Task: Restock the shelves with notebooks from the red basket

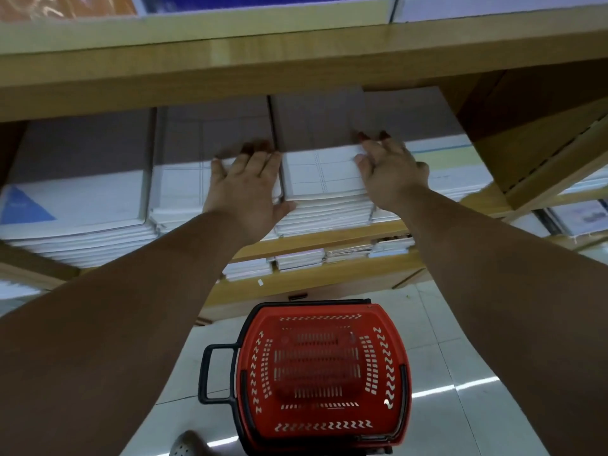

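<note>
I see my left hand (pixel 245 189) lying palm-down with the fingers stretched out flat, so the grip is spread and pinching nothing. It rests across the seam between two piles of notebooks, its thumb hooked over the front edge of the centre stack (pixel 324 192), fingertips reaching back into the shadow under the upper shelf board (pixel 296 57). My right hand (pixel 391 171) is flat too, its grip spread, fingers fanned over the right side of that same centre stack and touching the top cover at about 3 o'clock from the left hand. Both palms press down on paper; neither closes around anything.

The centre stack carries a white ruled cover. At 9 o'clock from it, just beside and touching, stands a second ruled stack (pixel 181 192), and further toward 9 o'clock a pile with a blue triangle on its cover (pixel 72 205). At 3 o'clock from my right hand lies a pile with pale yellow and blue stripes (pixel 447 162). All sit on the middle shelf (pixel 329 238), whose wooden front edge shows below the piles. Toward 6 o'clock a lower shelf holds smaller packs of notebooks (pixel 299 260).

Further down at 6 o'clock, the red basket (pixel 324 373) stands on the pale tiled floor (pixel 460 363), well apart from both hands, its black handle (pixel 214 373) sticking out at 9 o'clock. I can see its slotted bottom and no notebooks inside.
</note>
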Tool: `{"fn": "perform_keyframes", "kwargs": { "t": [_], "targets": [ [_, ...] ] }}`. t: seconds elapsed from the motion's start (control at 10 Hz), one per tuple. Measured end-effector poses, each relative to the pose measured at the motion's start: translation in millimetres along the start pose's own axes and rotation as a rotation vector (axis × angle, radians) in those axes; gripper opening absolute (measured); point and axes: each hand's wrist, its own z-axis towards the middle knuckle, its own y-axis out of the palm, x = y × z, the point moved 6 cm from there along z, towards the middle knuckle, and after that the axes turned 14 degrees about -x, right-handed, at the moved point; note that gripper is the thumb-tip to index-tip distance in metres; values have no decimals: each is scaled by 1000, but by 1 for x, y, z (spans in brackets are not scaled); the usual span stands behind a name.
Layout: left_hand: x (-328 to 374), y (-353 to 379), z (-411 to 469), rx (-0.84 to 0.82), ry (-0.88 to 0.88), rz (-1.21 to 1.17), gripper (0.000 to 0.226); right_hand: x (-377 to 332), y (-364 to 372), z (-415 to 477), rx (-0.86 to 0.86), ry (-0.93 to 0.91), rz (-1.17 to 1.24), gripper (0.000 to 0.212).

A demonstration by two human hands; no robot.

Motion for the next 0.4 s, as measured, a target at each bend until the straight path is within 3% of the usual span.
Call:
{"fn": "perform_keyframes", "kwargs": {
  "t": [0.2,0.4],
  "targets": [
    [-13,-9,-43,44,-50,-29,93,-30,-14,-38,92,26,-67,54],
    [-47,-10,-113,72,-86,-109,88,-77,-2,-102,0,-64,-46,60]
  ]
}}
